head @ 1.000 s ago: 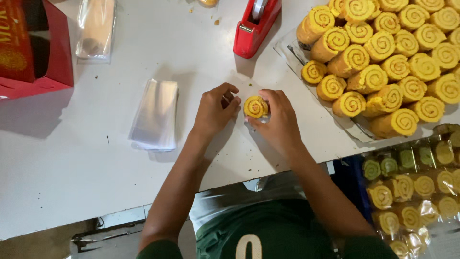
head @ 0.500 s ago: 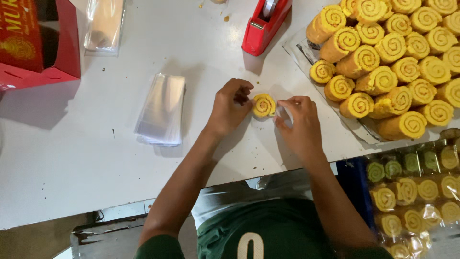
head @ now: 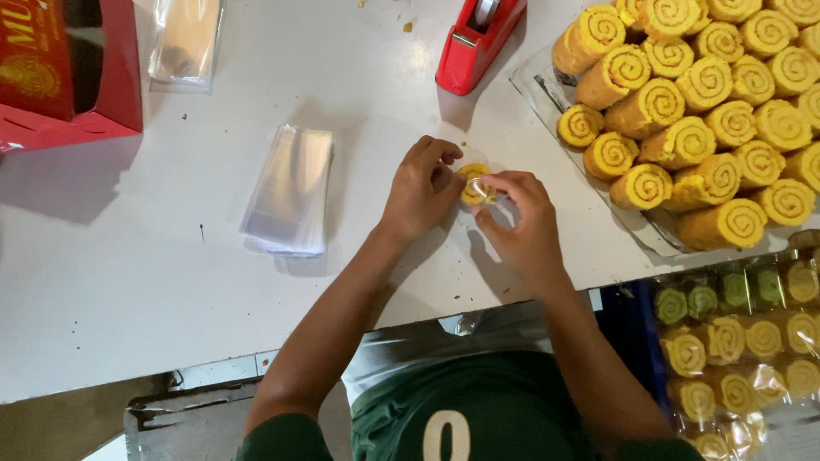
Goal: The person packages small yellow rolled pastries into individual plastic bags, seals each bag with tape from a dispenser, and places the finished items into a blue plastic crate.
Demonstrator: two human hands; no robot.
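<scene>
On the white tabletop (head: 128,282), the left hand (head: 420,189) and right hand (head: 523,224) pinch one yellow swirl roll slice (head: 475,183) in clear wrap between them. Left lies a stack of clear bags (head: 289,189); farther back, a red tape dispenser (head: 478,43) and piled swirl rolls (head: 709,111).

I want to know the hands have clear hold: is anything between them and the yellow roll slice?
Nothing visible: left hand and right hand both touch the roll slice, which sits in clear wrap.
</scene>
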